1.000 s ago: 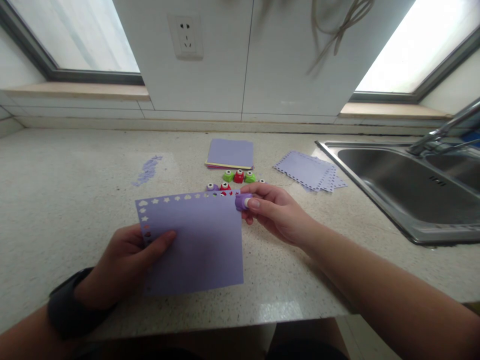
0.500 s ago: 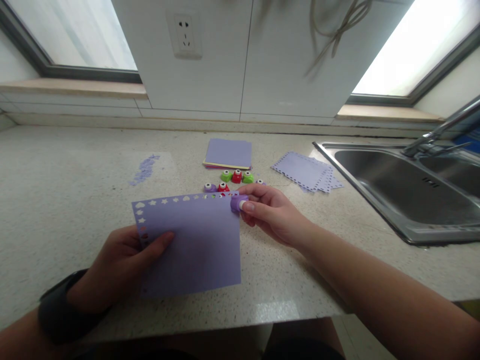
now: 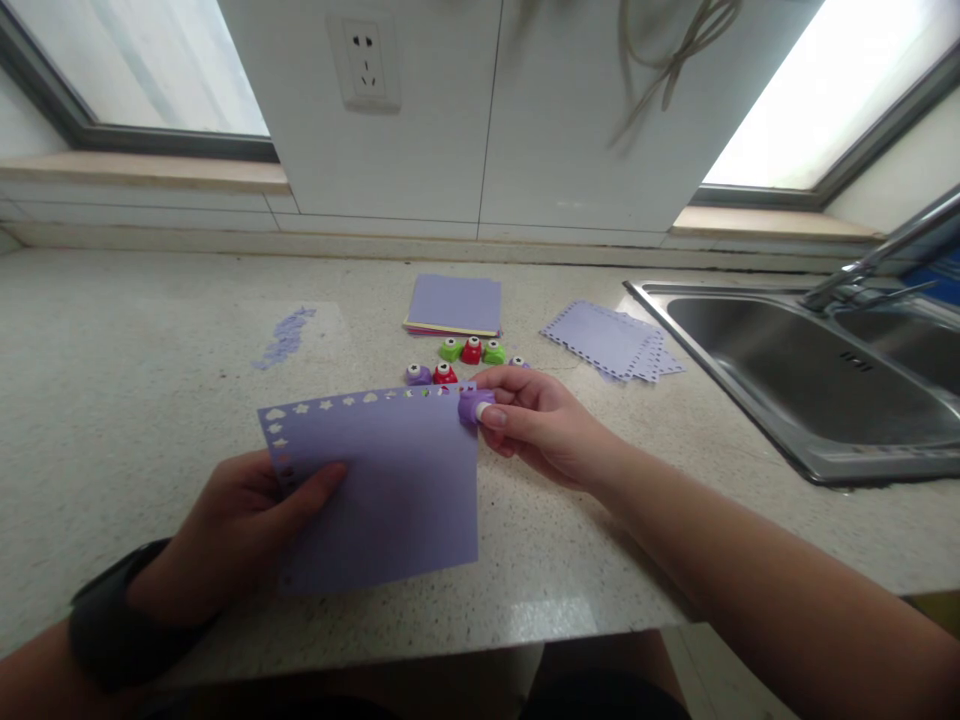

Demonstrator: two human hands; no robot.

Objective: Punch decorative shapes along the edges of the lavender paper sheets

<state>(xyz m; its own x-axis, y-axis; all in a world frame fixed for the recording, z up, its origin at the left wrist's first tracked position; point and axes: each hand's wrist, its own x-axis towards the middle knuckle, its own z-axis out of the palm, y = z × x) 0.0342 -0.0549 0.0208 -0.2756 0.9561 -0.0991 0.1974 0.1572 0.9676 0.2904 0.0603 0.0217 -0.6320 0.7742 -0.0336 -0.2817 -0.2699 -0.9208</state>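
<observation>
My right hand (image 3: 541, 424) pinches punch (image 3: 471, 406); left hand (image 3: 238, 515) clasps sheet (image 3: 401, 490); edge left of pinch holed; right edge below plain.

Pale speckled counter (image 3: 135, 350) along white panelled wall (image 3: 420, 170); socket plate (image 3: 365, 60) on wall, left of panel seam; pale cord (image 3: 679, 60) hanging right of seam, looped at top; grey-framed windows either side, left window (image 3: 157, 60) and right window (image 3: 817, 100), beige sills below; steel sink (image 3: 885, 467) set in counter, far right, slotted overflow in wall; chrome faucet (image 3: 862, 272) at back; blue item (image 3: 934, 270) behind faucet, cut off by view edge, unidentifiable.
</observation>
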